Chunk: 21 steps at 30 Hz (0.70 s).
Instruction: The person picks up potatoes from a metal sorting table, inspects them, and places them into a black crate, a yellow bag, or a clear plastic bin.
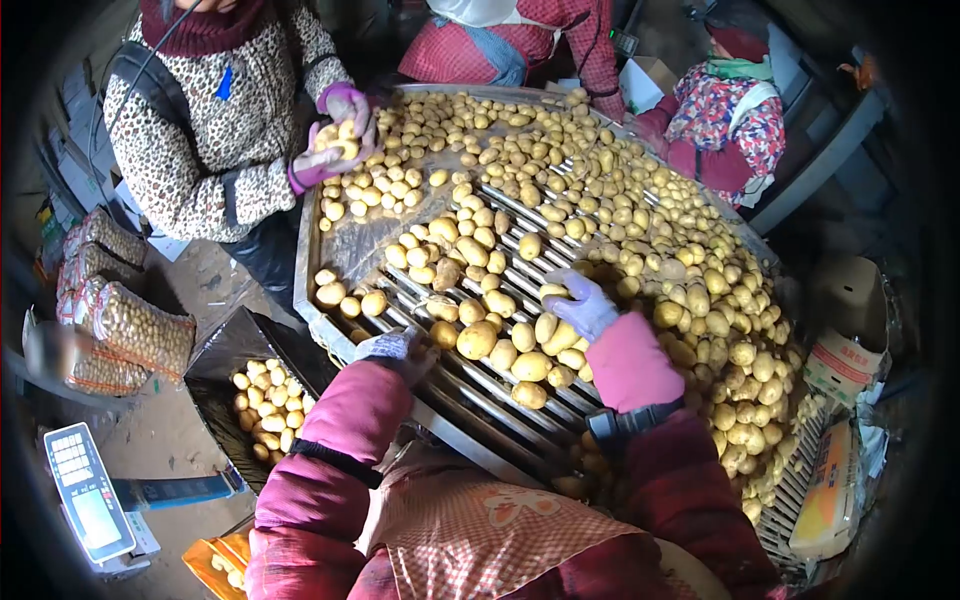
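Note:
Potatoes lie loose over a large sorting table with a grate of metal bars. My right hand, in a pale purple glove, is over the middle of the grate, its fingers closed around a small potato. At the near left rim, my left hand wears a light knit glove with dirty fingertips. Its fingers curl downward, and what they hold, if anything, is hidden. Several larger potatoes rest on the bars between both hands.
Across the table a person in purple gloves holds potatoes; two more people stand at the far side. A black-lined crate of potatoes sits at lower left, near a digital scale and full net sacks. Cardboard boxes stand right.

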Tool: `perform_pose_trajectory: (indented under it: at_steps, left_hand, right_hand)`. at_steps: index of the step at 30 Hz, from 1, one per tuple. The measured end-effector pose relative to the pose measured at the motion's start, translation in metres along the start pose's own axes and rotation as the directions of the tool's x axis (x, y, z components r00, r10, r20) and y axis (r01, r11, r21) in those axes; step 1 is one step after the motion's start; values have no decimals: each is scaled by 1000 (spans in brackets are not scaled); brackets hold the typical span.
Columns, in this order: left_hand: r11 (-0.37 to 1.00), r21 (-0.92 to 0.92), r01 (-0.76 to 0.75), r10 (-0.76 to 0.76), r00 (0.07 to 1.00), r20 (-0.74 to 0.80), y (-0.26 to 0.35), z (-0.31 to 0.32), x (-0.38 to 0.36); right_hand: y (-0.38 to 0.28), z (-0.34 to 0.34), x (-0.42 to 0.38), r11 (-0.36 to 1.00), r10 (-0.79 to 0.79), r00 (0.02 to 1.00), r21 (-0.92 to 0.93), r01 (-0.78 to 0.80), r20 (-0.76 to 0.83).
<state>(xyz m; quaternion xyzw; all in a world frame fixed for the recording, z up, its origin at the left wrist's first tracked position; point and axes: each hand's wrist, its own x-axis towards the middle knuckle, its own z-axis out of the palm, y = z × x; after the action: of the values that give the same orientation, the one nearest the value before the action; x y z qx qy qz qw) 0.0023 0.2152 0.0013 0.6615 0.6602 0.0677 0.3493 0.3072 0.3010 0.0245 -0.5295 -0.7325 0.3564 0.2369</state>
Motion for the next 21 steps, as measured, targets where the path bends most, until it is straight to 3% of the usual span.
perform_pose_trajectory:
  at_steps: [2,4,6,8,10,12,14,15,16,17,18,19,20,21]
  left_hand:
    - [991,110,-80,80,997,3,7,6,-5]
    - [984,66,-167,162,983,85,21,13,-23]
    - [976,140,-166,143,977,160,40,33,-28]
    - [949,124,-289,280,956,88,47,50,-39]
    - [924,49,-378,373,923,90,37,60,-40]
    - [798,-289,-529,540,840,-47,32,58,-42]
    - [575,-730,-368,345,919,-191,21,63,-48]
    - [480,-812,-332,275,936,-221,11,64,-54]
    - [374,-879,-297,196,951,-239,8,53,-68]
    - [251,-956,-152,134,984,-121,-4,49,-79]
    - [113,-994,-8,88,996,2,-17,47,-89]
    - [-26,-999,-23,161,987,-27,-28,51,-100]
    - [-45,-996,79,196,978,69,-35,53,-97]
    - [-100,-995,26,211,977,4,-37,63,-102]
  right_hand:
    - [-19,-5,-23,853,208,976,501,-149,-63]
    - [-25,-6,-39,855,223,970,497,-148,-94]
    - [-35,-3,-57,793,372,921,555,-254,-111]
    - [-24,6,-71,854,241,953,506,-120,-182]
    - [-12,18,-76,779,299,938,612,-134,-175]
    - [-12,19,-83,740,289,947,660,-129,-138]
    - [-17,19,-87,745,300,948,647,-162,-109]
    - [-10,19,-86,842,235,959,526,-120,-157]
    - [-4,17,-86,841,238,960,526,-127,-149]
    - [1,15,-85,989,48,964,149,-9,-262]
    - [3,14,-82,960,-176,941,-261,100,-289]
    - [-6,11,-79,953,-132,959,-297,54,-250]
    - [-22,9,-74,952,-141,961,-298,66,-236]
    - [-39,11,-68,940,-171,966,-326,101,-195]
